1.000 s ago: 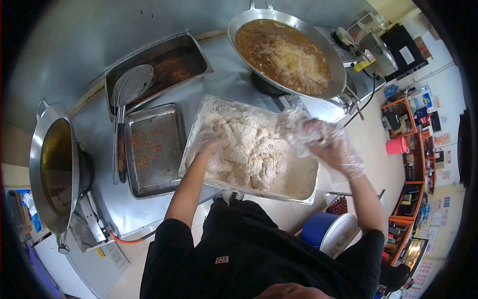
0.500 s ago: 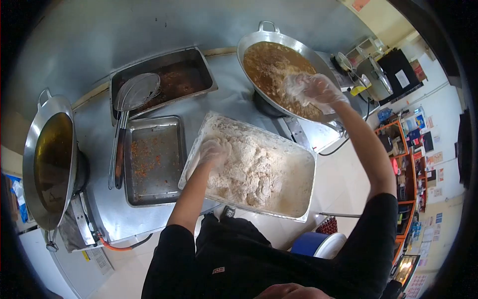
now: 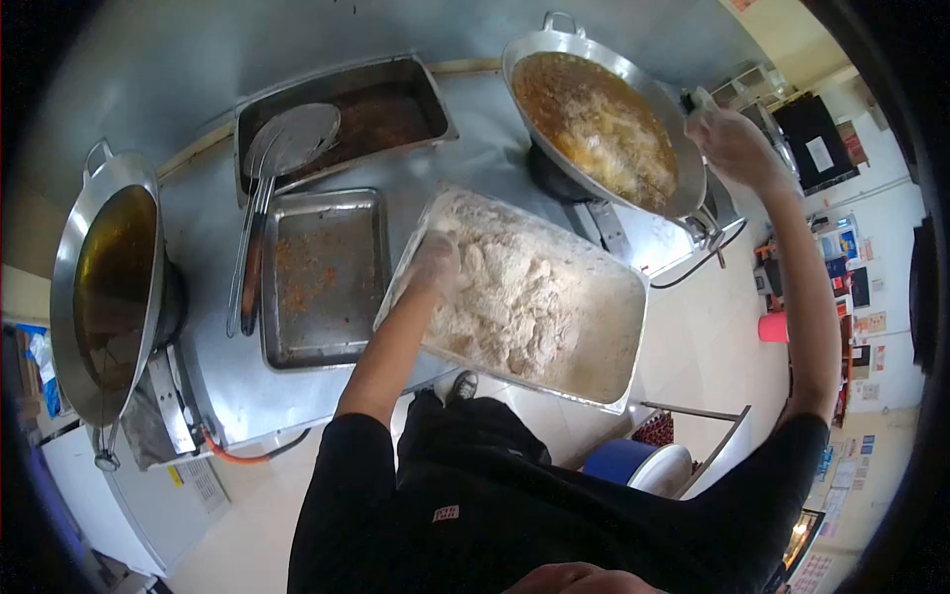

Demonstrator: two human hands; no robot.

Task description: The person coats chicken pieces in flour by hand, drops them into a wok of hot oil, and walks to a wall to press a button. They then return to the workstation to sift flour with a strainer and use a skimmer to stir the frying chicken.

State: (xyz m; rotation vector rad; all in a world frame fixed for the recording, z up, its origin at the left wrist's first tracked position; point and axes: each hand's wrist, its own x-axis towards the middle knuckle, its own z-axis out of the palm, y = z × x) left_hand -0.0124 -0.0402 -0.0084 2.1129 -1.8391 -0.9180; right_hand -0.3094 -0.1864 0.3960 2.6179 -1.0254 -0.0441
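Note:
A large metal tray (image 3: 625, 348) sits at the counter's front edge, heaped with flour-coated pieces (image 3: 515, 297). My gloved left hand (image 3: 435, 265) rests on the left end of that heap, fingers spread over the coating. My gloved right hand (image 3: 732, 144) is raised past the right rim of a wok (image 3: 594, 119) of bubbling brown oil with pale pieces frying in it. Nothing shows in that hand.
A second wok (image 3: 109, 287) of dark oil stands at the far left. Between the woks lie a flat crumb-strewn tray (image 3: 327, 277) and a deep tray (image 3: 386, 109) with a long-handled skimmer (image 3: 292, 139) across it. A blue bucket (image 3: 633, 465) stands on the floor, with shelves at the right.
My right hand carried a floured piece from the tray to over the right wok, then moved past its right rim with nothing in it. The left hand stayed on the heap.

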